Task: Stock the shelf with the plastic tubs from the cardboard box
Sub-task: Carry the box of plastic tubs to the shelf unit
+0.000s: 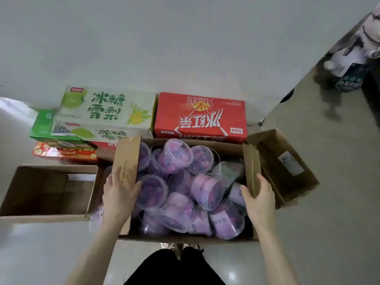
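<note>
While both hands sit on the box (185, 239) flaps, no tub has been picked yet. Left hand (119, 195) pinches the left flap (125, 161), thumb inside, fingers outside. Right hand (260, 199) is clamped on the right flap (251, 165) the same way. Neither hand touches a tub as far as I can tell.

The tubs (178, 182), purple with clear lids, fill the box in a loose heap, some upright, many tipped on their sides, top ones near rim height. The box stands on the floor (329, 223) just in front of the person's feet. No shelf in view.

Risks, judged from this:
- Lifting or dragging by the flaps alone: thin card under a full load, so a flap could fold or tear and the box drop.
- Any tilt: the top tubs are only resting on others, so they could roll over the rim onto the floor.
- Lids: a fall or squeeze might pop one, contents spill.
- Pulling one tub from low in the heap would likely shift its neighbours.
- Tight floor space: empty box (47, 190) touching on the left, another box (285, 161) just right, red carton (200, 116) and green carton (107, 108) behind, so swinging the load could snag.
- A purple shape by the left wrist, outside the box, may be a stray tub; too blurred to say. If so, it is easy to step on.
</note>
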`<state>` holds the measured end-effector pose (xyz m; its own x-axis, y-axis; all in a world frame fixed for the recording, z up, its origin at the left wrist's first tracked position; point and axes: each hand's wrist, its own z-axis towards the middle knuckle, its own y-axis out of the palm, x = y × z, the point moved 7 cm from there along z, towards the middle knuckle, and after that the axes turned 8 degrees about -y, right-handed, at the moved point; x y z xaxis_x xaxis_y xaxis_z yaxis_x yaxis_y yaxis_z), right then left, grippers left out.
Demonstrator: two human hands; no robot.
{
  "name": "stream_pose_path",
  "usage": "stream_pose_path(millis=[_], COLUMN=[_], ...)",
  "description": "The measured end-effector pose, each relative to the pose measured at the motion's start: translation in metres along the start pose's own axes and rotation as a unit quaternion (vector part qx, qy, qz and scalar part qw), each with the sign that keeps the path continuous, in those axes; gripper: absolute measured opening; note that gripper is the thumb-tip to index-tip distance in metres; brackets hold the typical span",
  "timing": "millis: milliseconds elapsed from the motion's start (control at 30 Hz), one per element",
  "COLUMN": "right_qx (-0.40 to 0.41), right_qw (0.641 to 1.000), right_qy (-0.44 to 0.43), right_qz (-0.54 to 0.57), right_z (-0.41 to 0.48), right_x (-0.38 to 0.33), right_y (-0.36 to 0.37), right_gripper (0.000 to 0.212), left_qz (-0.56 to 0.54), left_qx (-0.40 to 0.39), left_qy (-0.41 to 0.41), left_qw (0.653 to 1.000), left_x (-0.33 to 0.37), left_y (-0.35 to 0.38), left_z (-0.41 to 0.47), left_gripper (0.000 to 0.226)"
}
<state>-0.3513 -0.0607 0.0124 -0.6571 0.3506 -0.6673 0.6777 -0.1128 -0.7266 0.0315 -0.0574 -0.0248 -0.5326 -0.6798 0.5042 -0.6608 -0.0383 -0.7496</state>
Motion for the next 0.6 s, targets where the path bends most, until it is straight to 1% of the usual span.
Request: stream_pose_path(millis=[133,233,300,400,467,600], right_qx=[-0.017,-0.025,-0.028,-0.031,-0.038,-0.035], right_qw=[1.0,0.999,0.996,0.992,0.993,0.996], right_qy=[0.013,0.037,0.062,0.093,0.087,0.073], right_qz=[0.006,0.021,0.05,0.081,0.063,0.029], right_z=[0.006,0.005,0.001,-0.005,-0.006,-0.01], right_x=[0.007,0.022,0.033,0.042,0.044,0.051], right_y=[0.006,0.01,0.013,0.021,0.027,0.029], right_gripper=[0.059,0.058,0.056,0.053,0.056,0.06], left_qz=[0.015,0.006,-0.024,-0.078,-0.076,-0.053], left_qx=[-0.001,0.01,0.033,0.03,0.029,0.057], left_qy=[0.005,0.025,0.036,0.027,0.017,0.016], left_qw=[1.0,1.0,0.998,0.996,0.997,0.997], left_x=[-0.008,-0.013,-0.013,-0.017,-0.022,-0.023], left_y=[0.008,0.013,0.012,0.014,0.015,0.009], left_z=[0.005,-0.002,-0.01,-0.016,-0.016,-0.016], left_gripper=[0.077,0.064,0.052,0.05,0.049,0.047])
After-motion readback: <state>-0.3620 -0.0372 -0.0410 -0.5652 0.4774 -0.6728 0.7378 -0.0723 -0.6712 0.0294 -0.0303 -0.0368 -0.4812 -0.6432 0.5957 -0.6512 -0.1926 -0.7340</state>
